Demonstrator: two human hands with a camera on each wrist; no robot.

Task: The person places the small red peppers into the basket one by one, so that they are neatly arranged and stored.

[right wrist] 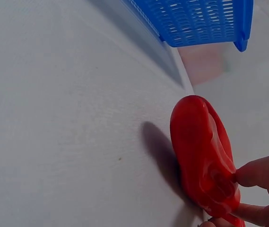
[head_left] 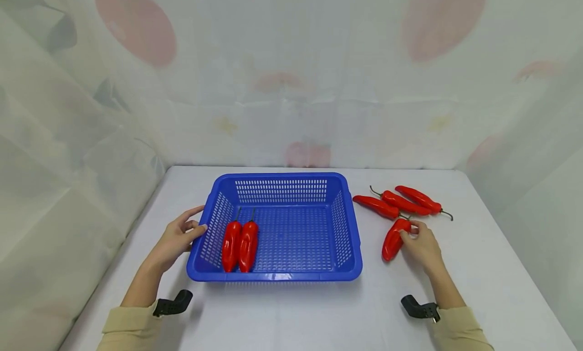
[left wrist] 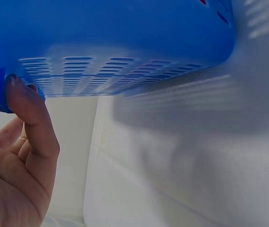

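A blue plastic basket [head_left: 291, 277] with slotted walls stands on the table, and two red chili peppers [head_left: 248, 246] lie side by side in its left part. My left hand [head_left: 175, 237] grips the basket's left rim, thumb and fingers on the edge; the left wrist view shows a bent finger against the basket [left wrist: 125, 33]. To the right of the basket, my right hand [head_left: 423, 245] pinches a red chili pepper [head_left: 392, 242] near its stem end. In the right wrist view, thumb and fingers touch this pepper [right wrist: 198, 151], which casts a shadow on the tabletop.
Behind my right hand, three more red chili peppers [head_left: 412, 203] lie close together on the white table [head_left: 282, 315]. A pale printed sheet [head_left: 282, 88] hangs behind the table and along its sides. Both wrists wear a black camera mount [head_left: 175, 304].
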